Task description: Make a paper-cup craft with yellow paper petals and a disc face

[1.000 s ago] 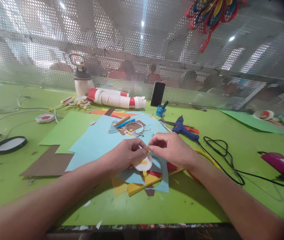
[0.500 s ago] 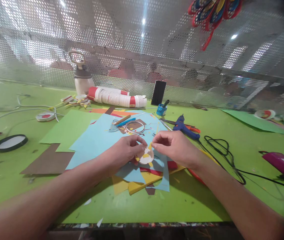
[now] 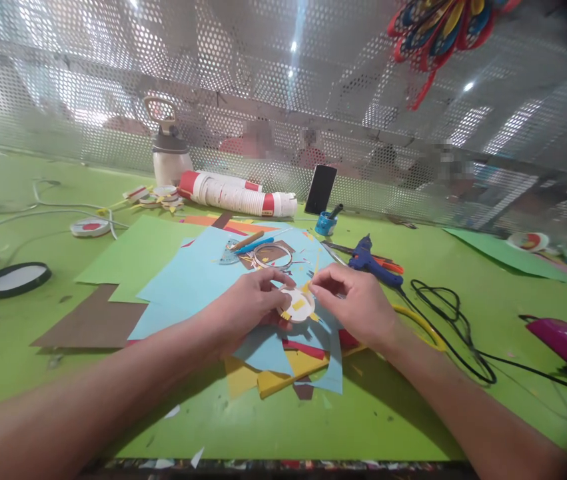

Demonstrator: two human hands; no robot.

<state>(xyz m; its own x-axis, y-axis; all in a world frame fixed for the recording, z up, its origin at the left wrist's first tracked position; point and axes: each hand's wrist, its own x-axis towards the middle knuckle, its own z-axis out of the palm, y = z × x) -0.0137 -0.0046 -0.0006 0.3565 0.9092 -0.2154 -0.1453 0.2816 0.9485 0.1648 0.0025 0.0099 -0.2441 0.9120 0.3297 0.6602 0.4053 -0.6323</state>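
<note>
My left hand (image 3: 248, 303) grips a white round disc (image 3: 303, 311), probably a cut cup base, by its left side, with thumb and fingers closed around the rim. Small yellow paper pieces sit on the disc's face and stick out from its edge. At the upper right edge, my right hand (image 3: 356, 300) pinches a yellow paper piece (image 3: 307, 287) between thumb and forefinger; the fingertips partly hide it. Both hands are above light blue paper sheets (image 3: 178, 270) and cut scraps.
Beyond the hands lie a clear tape roll (image 3: 273, 255), a blue pen (image 3: 256, 245) and a protractor (image 3: 229, 251). A blue glue gun (image 3: 373, 263) with a black cord is at the right. Stacked paper cups (image 3: 233, 195), a spray bottle (image 3: 170, 160) and a phone (image 3: 320, 189) stand farther back.
The disc has turned and tilted, with its face showing more fully. Both hands have shifted slightly right in view, as the camera moved a little.
</note>
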